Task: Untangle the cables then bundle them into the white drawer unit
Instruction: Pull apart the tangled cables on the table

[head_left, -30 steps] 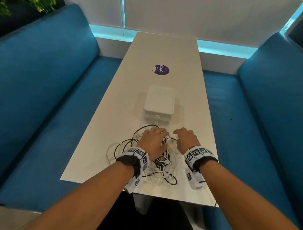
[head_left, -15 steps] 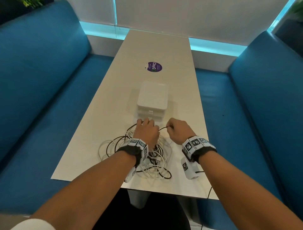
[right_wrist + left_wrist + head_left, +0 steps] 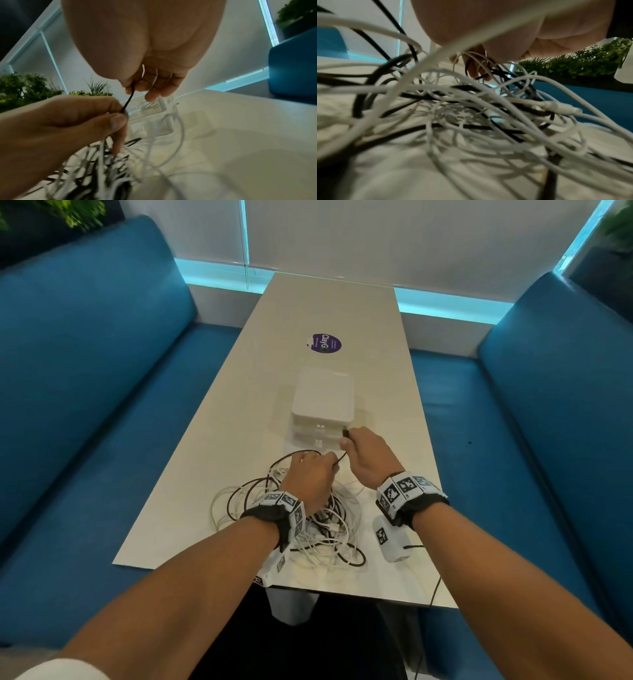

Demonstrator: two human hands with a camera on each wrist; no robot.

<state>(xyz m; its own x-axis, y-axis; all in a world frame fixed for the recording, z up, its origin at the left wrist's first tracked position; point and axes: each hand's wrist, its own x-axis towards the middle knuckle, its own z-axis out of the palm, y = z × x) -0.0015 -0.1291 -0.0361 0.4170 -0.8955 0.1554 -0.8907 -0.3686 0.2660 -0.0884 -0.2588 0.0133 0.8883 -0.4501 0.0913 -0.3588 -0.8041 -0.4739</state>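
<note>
A tangle of white and black cables (image 3: 308, 529) is lying on the pale surface (image 3: 212, 474), just in front of the white drawer unit (image 3: 322, 409). The right hand (image 3: 368, 455) is pinching the end of a black cable (image 3: 128, 100) right before the unit's drawers, its plug poking out above the fingers. The left hand (image 3: 310, 479) is pinching the same cable a little lower — over the tangle's far edge — the short stretch between the hands running taut.
</note>
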